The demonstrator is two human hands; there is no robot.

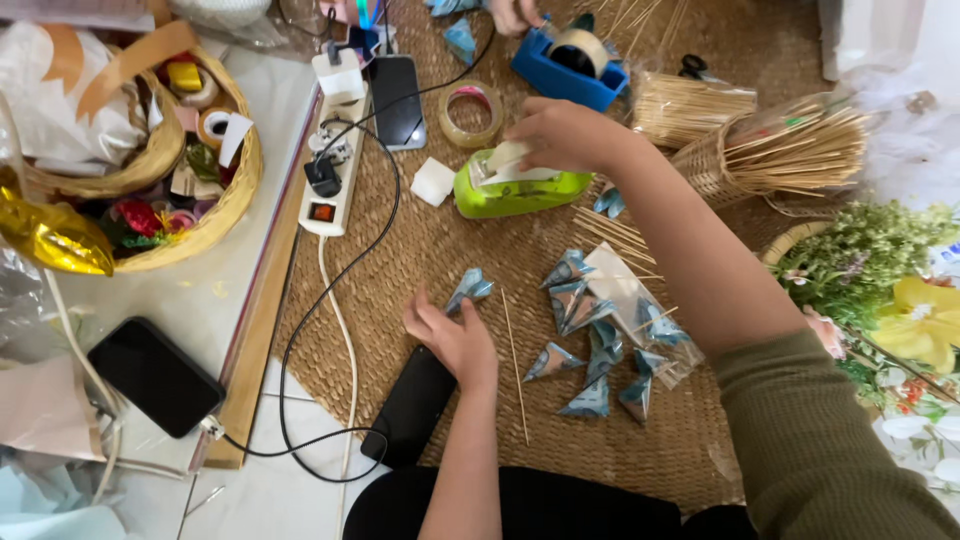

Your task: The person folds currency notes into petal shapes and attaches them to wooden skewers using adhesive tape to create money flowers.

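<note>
Your left hand lies on the woven mat, fingers pinched together on one small blue folded cone, approx. at mat centre. Your right hand is farther away, on top of the green tape dispenser, fingers closed on the tape end there.

Judging by how things lie, the work is partly done: a pile of folded cones is already sitting to the right of your left hand, partly on a clear plastic bag. None of them seems fixed on a stick yet. One thin wooden skewer lies loose between hand and pile, and more skewers lie just beyond the pile, so the sticking part looks mostly left.

Around: a black phone under your left wrist, touching it. A white power strip w/ black cables at far left edge of the mat, second phone next to it. A blue tape dispenser and a loose tape roll are far, where another person's hand reaches in. Bundles of sticks at far right, flowers on the right. A basket of small bits stands at far left. The cable loops near your left arm could catch.
</note>
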